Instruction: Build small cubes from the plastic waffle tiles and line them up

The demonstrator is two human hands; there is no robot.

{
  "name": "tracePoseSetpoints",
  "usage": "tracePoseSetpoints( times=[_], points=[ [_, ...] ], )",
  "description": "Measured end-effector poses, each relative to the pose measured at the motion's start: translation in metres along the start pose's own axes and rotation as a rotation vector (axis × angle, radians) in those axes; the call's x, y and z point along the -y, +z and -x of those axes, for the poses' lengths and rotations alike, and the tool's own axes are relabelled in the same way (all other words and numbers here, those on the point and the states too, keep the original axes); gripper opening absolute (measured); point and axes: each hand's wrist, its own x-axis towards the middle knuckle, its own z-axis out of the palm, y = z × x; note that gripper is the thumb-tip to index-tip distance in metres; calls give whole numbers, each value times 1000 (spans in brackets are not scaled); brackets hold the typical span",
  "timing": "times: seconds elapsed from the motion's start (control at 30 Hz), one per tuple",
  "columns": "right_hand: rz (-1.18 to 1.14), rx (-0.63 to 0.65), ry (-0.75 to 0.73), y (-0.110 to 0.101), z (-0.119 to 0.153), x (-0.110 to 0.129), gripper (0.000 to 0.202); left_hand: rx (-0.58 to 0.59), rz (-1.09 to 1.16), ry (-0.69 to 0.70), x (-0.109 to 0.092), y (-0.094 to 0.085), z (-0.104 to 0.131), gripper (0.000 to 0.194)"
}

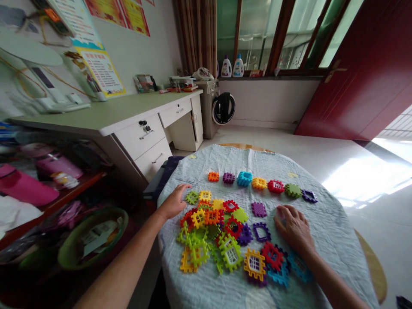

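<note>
My left hand (174, 201) rests at the left edge of the cloth-covered table, fingers loosely apart, beside a green square interlocking tile (192, 197). Plastic notched tiles form a mixed heap right of it, with a red tile (234, 227), a green window tile (231, 253) and a yellow window tile (255, 264). My right hand (293, 225) lies palm down on the cloth, its fingers partly hidden and no tile visible in it. Nearby are a purple tile (259, 209) and a dark purple frame tile (262, 232). Blue tiles (279, 274) lie near its wrist.
Across the far side runs a row of tiles sorted by colour: orange (213, 176), purple (228, 178), blue (245, 178), yellow (259, 183), red (276, 186), green (293, 190), dark purple (309, 195). A desk (128, 107) stands left; a washing machine (210, 107) is behind.
</note>
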Motion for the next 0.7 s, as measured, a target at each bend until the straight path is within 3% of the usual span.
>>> tracePoseSetpoints(
  times=[0.1, 0.27, 0.43, 0.57, 0.7],
  points=[
    [-12, -8, 1, 1, 0, 0, 40, 6, -29, -2, 0, 1, -6, 56],
    [-9, 3, 4, 0, 0, 0, 39, 136, -115, -12, -7, 10, -19, 57],
    [0, 2, 6, -3, 0, 3, 38, 189, -193, -60, -9, 4, -25, 45],
    [-3, -8, -1, -5, 1, 5, 36, 152, -167, -109, -17, -2, -25, 42],
    [3, -5, 2, -5, 0, 5, 36, 59, -62, -69, -51, 9, -23, 41]
  ],
)
